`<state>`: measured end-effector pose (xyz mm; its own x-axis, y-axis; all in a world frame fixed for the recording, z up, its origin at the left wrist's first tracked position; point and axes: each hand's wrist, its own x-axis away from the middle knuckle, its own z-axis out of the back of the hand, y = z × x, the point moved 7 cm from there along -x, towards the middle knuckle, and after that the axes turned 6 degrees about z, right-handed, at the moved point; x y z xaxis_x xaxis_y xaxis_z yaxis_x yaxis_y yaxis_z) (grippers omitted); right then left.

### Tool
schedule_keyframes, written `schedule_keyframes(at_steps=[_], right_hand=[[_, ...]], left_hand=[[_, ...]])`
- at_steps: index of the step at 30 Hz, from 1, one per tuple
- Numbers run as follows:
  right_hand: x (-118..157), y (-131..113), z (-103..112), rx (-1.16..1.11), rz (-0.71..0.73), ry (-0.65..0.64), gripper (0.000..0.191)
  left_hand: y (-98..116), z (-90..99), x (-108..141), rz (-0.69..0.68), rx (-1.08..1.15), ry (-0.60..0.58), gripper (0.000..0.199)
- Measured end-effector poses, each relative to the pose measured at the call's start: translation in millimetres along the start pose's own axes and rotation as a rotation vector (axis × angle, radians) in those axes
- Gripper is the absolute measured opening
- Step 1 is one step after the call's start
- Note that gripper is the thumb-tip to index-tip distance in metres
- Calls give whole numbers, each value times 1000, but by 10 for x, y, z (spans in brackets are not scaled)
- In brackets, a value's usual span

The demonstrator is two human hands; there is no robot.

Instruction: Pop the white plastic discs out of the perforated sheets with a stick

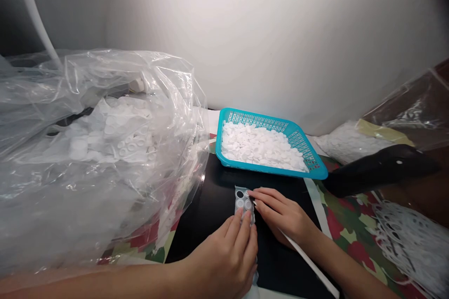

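and here the strip [244,203] is being worked on the black mat [210,210], right in front of the body, with the basket [259,169] of white discs [263,147] being left just beyond it. judging by this view, the seating or adjusting of one round piece at the strip's upper right is being dealt with. at the upper left, a dark round opening is being shown, with no white piece being seen in it. for the next move, a steady strip and a light, exact fingertip touch are probably being called for, since a slip could be nudging the small piece out of line.

now to the hands! the left hand [233,243] is being brought in from the lower left, palm down, its fingers being kept nearly straight, close together and pressed onto the strip; whether the strip is also being pinched from below cannot be told, as the thumb is being hidden. the right hand [286,212] is being angled in from the lower right, its fingers being curled, the foremost tip being set on the upper right piece. a slim white tool [312,264] is seemingly being gripped beneath those fingers, its shaft being slanted back along the wrist.
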<state>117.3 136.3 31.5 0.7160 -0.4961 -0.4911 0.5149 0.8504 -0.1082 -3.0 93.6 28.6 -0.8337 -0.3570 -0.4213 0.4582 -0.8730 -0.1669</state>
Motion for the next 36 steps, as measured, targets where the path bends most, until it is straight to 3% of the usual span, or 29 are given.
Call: schedule_keyframes(at_steps=[5, 13, 15, 21, 36], right_hand=[[12, 73, -4, -20, -142, 115, 30], [42, 188, 192, 75, -265, 285, 31], [39, 145, 181, 50, -230, 261, 31], [-38, -167, 8, -75, 68, 16, 23], [-80, -127, -46, -122, 97, -21, 19]], left_hand=[[0, 0, 6, 0, -8, 3, 44], [3, -12, 16, -9, -3, 16, 43], [-1, -8, 16, 2, 1, 21, 43], [-51, 11, 14, 90, 85, 50, 41], [29, 7, 56, 26, 17, 125, 36]])
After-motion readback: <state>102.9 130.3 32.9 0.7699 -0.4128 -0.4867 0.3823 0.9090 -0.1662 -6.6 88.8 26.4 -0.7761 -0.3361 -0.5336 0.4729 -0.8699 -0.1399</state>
